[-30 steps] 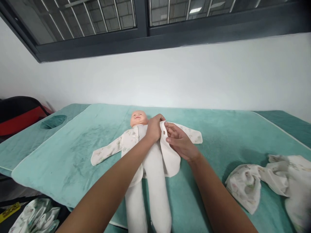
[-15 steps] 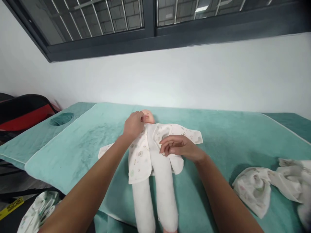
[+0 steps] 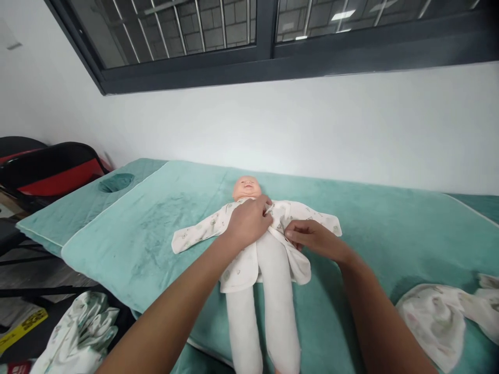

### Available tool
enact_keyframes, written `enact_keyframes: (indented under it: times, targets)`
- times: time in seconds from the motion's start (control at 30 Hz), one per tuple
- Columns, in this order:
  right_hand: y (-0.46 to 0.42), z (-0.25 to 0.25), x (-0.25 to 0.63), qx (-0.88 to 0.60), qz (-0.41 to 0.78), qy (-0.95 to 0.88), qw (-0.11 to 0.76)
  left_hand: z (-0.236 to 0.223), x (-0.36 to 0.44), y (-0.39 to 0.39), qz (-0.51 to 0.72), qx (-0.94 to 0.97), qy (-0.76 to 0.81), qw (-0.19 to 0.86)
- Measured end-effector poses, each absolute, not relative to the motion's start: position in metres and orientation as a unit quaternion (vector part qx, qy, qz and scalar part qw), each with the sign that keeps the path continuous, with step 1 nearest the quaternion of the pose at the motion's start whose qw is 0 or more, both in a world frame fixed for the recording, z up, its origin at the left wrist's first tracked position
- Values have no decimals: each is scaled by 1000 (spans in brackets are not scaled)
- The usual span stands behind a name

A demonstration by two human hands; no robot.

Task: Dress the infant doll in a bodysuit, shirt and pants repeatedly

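I see the doll (image 3: 247,188) on its back in mid-frame, bare head toward the top, plain white legs (image 3: 278,301) running straight down to the bottom edge. It wears a white jacket (image 3: 238,272) — small prints scattered over it — with sleeves spread wide to either side. Below the chest the front gapes, the frame-left panel flat, the frame-right one rumpled and curled.
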State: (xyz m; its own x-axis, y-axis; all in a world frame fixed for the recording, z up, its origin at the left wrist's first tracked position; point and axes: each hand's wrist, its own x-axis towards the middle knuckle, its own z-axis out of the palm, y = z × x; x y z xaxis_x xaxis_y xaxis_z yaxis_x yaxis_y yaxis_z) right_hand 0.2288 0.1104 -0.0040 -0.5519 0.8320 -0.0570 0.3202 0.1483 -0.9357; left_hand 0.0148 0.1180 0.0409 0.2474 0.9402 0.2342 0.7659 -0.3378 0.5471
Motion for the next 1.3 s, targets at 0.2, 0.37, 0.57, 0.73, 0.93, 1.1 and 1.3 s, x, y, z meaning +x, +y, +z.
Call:
enact_keyframes:
  times: [0.2,0.37,0.57,0.73,0.93,1.1,1.3]
  targets:
    - [102,2,238,-116,699,-693,134,40,-3,132,412,650,593,236]
    - [111,-4,234,-313,602,-662,318,20,-24,124,431,615,631,194]
    - [123,-16,223,-603,334,-690,221,-16,-60,89,380,587,694,173]
    - [113,-22,205,-576,281,-744,186,-30,-64,72,304,612,701,203]
    - [113,-32,203,-539,366,-713,260,-27,-49,89,423,603,621,270]
    - [119,-36,209,-557,343,-704,275,-34,-46,112,444,612,597,270]
    - [119,-38,208,-522,310,-742,285,-48,-54,124,472,613,586,240]
